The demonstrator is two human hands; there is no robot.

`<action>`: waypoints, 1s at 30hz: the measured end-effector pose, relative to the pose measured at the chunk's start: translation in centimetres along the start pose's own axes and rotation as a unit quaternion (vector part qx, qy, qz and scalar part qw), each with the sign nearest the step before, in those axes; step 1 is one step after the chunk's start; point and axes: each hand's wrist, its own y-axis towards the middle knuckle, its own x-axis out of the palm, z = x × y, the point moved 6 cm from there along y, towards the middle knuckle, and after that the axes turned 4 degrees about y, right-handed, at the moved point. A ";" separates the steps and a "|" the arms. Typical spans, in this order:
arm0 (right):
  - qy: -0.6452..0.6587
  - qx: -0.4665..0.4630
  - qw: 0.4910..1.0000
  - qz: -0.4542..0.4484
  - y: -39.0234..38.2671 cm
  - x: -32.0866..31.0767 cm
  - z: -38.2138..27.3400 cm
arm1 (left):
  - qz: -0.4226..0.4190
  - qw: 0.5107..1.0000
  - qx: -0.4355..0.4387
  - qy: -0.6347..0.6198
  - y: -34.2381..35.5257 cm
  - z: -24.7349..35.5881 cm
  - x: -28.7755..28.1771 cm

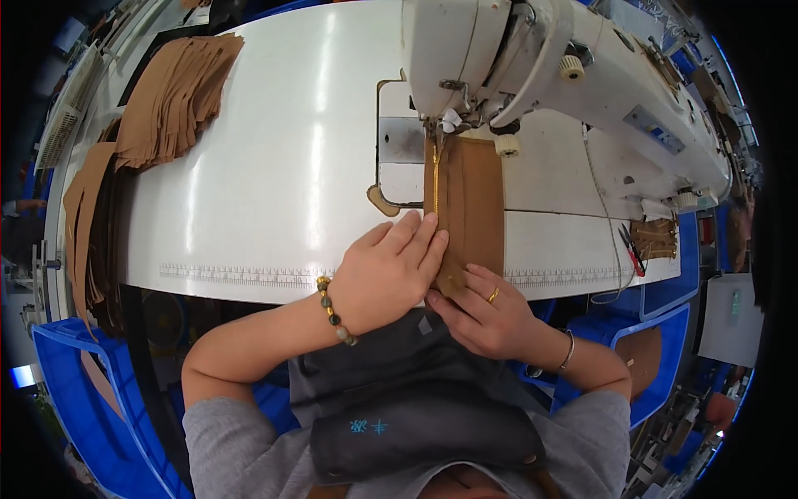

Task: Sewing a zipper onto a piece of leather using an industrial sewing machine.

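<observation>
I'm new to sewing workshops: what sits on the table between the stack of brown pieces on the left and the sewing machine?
In the head view, only bare white table lies between the stack of brown pieces and the sewing machine.

I count two hands of mine at work: my left hand (386, 270) and my right hand (482, 312), side by side. Under their fingertips lies one brown fabric panel (474, 208) with one gold zipper (435, 179) running up from my left fingers. Just beyond both hands stands one white sewing machine (549, 75). Far off to the left of my left hand I make out two stacks of brown cut pieces (174, 96), too many to count singly. Well off to the right of my right hand lie one smaller brown pile (654, 237) and one pair of red-handled snips (633, 254). On my left wrist sits one beaded bracelet (334, 312); on my right, one thin bangle (568, 351) and one ring (493, 294).
</observation>
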 end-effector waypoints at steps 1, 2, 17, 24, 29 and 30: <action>-0.014 -0.003 1.000 0.004 -0.2 0.1 -0.3 | -0.003 1.000 -0.005 -0.005 -0.4 0.4 -0.2; -0.026 -0.003 1.000 0.015 -0.5 0.0 -0.3 | -0.006 1.000 -0.009 -0.010 -0.7 0.8 -0.3; 0.071 0.050 0.996 0.003 2.9 -3.8 5.0 | -0.054 0.990 -0.116 -0.057 -2.2 1.8 -0.7; -0.034 0.089 0.995 -0.008 6.7 -0.5 9.7 | -0.066 0.987 -0.113 -0.094 -3.9 2.9 0.1; -0.054 0.100 0.992 -0.053 6.0 -0.4 9.6 | -0.008 0.996 -0.072 -0.055 -8.5 1.9 -1.8; -0.065 0.104 0.990 -0.064 5.8 -0.3 9.8 | 0.022 0.997 -0.050 -0.051 -9.4 1.4 -3.1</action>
